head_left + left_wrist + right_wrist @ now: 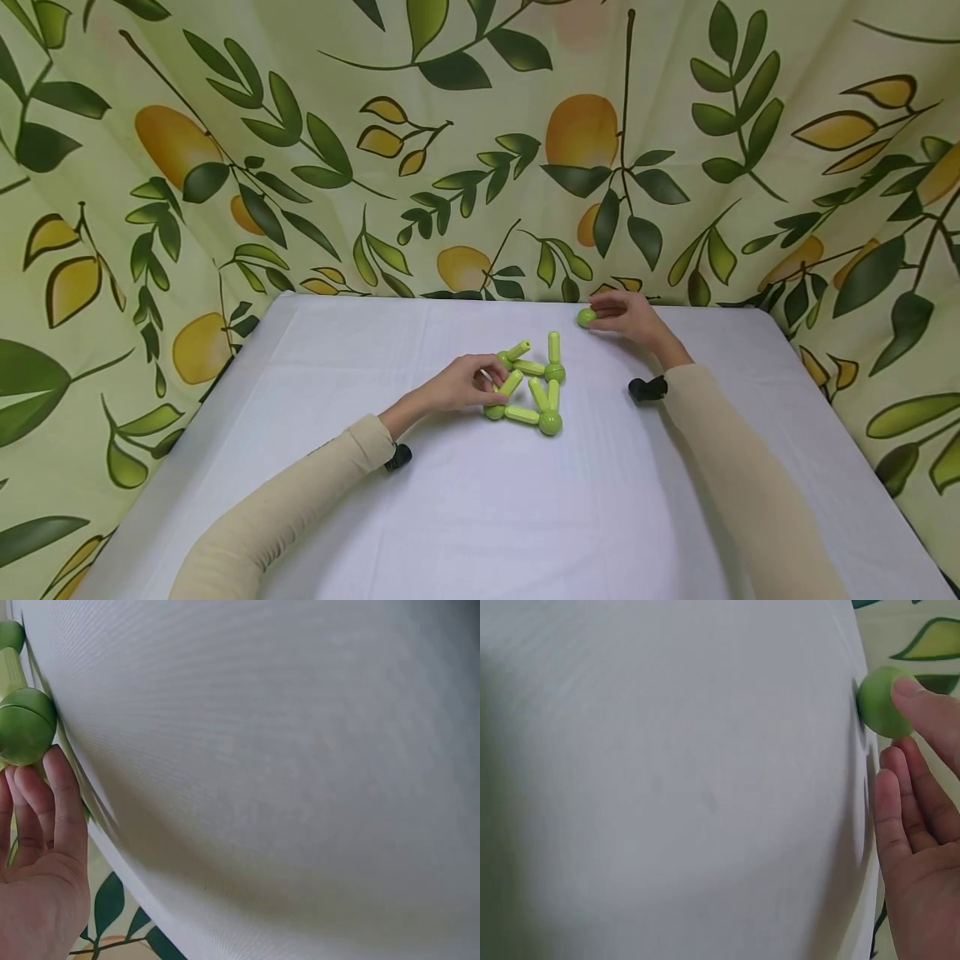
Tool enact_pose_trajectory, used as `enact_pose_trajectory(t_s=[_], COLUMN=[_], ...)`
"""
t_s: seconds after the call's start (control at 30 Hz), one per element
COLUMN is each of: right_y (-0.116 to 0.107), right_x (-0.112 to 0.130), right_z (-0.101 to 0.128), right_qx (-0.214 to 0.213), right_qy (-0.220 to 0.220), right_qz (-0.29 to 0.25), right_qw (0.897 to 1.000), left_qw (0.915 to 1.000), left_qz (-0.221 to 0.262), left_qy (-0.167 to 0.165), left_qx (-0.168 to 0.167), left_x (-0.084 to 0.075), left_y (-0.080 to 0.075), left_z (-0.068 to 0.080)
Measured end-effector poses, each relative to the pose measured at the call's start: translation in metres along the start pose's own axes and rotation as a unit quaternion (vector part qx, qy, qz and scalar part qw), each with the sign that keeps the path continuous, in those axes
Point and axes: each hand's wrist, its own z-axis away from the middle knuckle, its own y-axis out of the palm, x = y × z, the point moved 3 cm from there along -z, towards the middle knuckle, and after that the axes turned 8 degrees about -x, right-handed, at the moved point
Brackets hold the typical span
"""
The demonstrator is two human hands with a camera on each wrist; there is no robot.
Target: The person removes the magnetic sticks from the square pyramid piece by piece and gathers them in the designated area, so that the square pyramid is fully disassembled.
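Observation:
A green frame of balls and ribbed rods (521, 414) lies on the white-covered table, with a ball at each corner and short rods sticking up from the balls. My left hand (463, 383) holds it at the near-left corner, thumb and fingers about the slanting rod (512, 382) and its ball (494, 412). In the left wrist view the fingertips touch a green ball (28, 727). By the far table edge, my right hand (632, 321) pinches a loose green ball (587, 317), which in the right wrist view sits between thumb and fingers.
The table (450, 517) is covered in a white cloth. Behind and beside it hangs a curtain (480, 133) printed with fruit and leaves. A black wrist camera (399, 457) is under the left wrist, another black camera (647, 388) at the right.

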Motion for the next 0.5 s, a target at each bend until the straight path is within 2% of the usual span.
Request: enact_pose_trajectory(t_s=[0.2,0.5], right_y=[-0.012,-0.020], right_x=[0.000,0.001], right_z=[0.011,0.025], right_qx=[-0.007,-0.014], right_qy=[0.008,-0.019], right_qz=[-0.001,0.010], right_qw=[1.000,1.000], left_qw=[0.9999,0.9995], left_qz=[0.004,0.006], left_qy=[0.002,0.006], left_qx=[-0.009,-0.030], left_x=[0.002,-0.001], left_y=[0.002,0.007], left_z=[-0.001,0.000])
